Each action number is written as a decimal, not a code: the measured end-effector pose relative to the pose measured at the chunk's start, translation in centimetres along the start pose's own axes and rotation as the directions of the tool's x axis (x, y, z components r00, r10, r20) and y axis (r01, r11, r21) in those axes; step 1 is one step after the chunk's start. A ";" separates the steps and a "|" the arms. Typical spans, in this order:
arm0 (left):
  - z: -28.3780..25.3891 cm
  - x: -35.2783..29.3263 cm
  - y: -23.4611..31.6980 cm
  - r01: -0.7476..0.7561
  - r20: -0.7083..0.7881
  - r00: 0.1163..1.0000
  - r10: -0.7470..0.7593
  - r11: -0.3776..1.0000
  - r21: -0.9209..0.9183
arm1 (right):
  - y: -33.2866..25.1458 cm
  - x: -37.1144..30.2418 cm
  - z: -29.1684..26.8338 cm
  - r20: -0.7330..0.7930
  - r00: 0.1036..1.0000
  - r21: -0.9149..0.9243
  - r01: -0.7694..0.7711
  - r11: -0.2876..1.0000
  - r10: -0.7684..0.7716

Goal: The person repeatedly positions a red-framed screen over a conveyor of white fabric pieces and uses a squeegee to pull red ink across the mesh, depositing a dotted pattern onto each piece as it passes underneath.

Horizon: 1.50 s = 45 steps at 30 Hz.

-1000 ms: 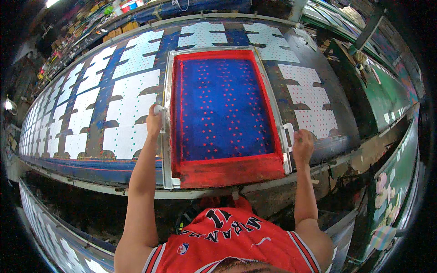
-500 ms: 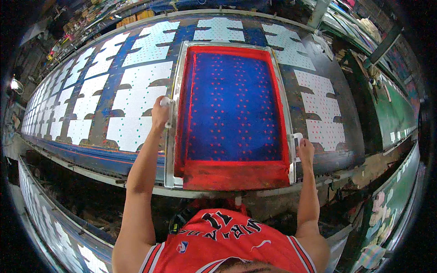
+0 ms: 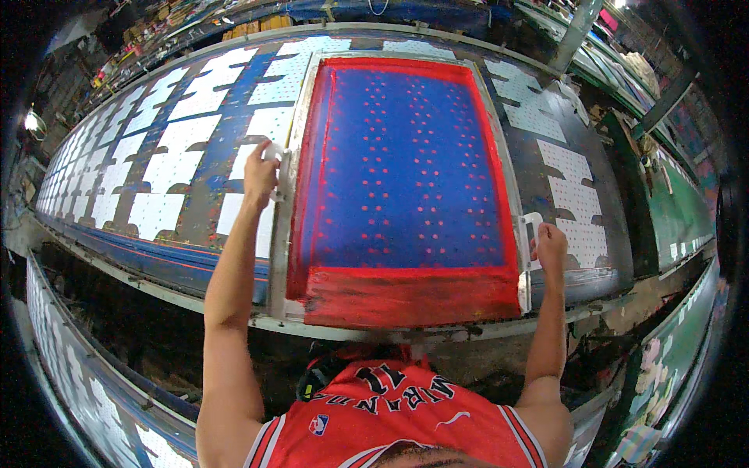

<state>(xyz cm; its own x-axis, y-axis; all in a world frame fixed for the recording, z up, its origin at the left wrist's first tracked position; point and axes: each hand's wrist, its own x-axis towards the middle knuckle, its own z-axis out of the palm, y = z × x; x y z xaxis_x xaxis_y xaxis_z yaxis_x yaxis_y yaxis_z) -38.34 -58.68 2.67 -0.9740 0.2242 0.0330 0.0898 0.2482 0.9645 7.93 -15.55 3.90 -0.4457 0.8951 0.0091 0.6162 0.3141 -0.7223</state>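
Note:
A screen-printing frame lies across the long table in front of me. Its blue mesh carries rows of red dots inside a red border, and a wide red-stained band runs along the near end. My left hand is closed round the white handle on the left rail. At the right rail, my right hand grips a second white handle, lower than the left one. Part of a white cut sheet shows beside the left rail; the frame covers the rest.
Rows of white sheets with curved notches stretch along the table to the left. Dotted sheets lie right of the frame. A metal post stands at the back right, with a green table beyond the table's right end.
The frame looks larger and seems raised. It has shifted left against the sheets, covering more of the nearest left column. Both hands have moved with it, still gripping. My view has turned slightly.

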 end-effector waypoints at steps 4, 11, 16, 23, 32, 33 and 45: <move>-9.1 4.6 -0.4 -0.058 -0.044 0.997 0.066 0.985 0.165 | -6.1 -4.4 5.5 0.083 0.996 0.070 0.021 0.997 -0.027; -22.7 13.3 -3.9 -0.099 -0.055 0.992 0.114 0.969 0.227 | -15.1 -10.4 18.0 0.190 0.980 0.287 -0.001 0.958 -0.056; -28.4 17.7 -7.3 -0.107 -0.075 0.989 0.130 0.961 0.254 | -18.7 -14.3 24.5 0.263 0.964 0.344 -0.057 0.937 -0.038; -31.6 19.0 -10.9 -0.086 -0.009 0.996 0.089 0.978 0.190 | -19.9 -16.8 27.5 0.307 0.952 0.347 -0.127 0.929 0.015; -32.5 18.5 -13.2 -0.044 -0.024 0.999 0.048 0.990 0.135 | -18.6 -18.2 29.5 0.386 0.922 0.326 -0.139 0.935 0.002; -32.5 18.1 -13.5 -0.040 -0.026 0.999 0.043 0.993 0.115 | -18.4 -18.2 29.5 0.387 0.922 0.332 -0.147 0.932 0.008; -31.5 14.2 -16.2 0.072 -0.041 0.997 -0.070 0.996 0.044 | -15.6 -18.3 28.0 0.486 0.872 0.311 -0.233 0.922 0.056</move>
<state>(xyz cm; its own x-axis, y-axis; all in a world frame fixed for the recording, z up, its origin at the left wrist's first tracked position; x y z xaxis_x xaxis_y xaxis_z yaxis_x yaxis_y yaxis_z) -60.20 -89.20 -4.20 -0.9855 0.1678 -0.0240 0.0287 0.3046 0.9520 -11.76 -45.68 -4.37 -0.6694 0.6450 -0.3687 0.4698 -0.0171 -0.8826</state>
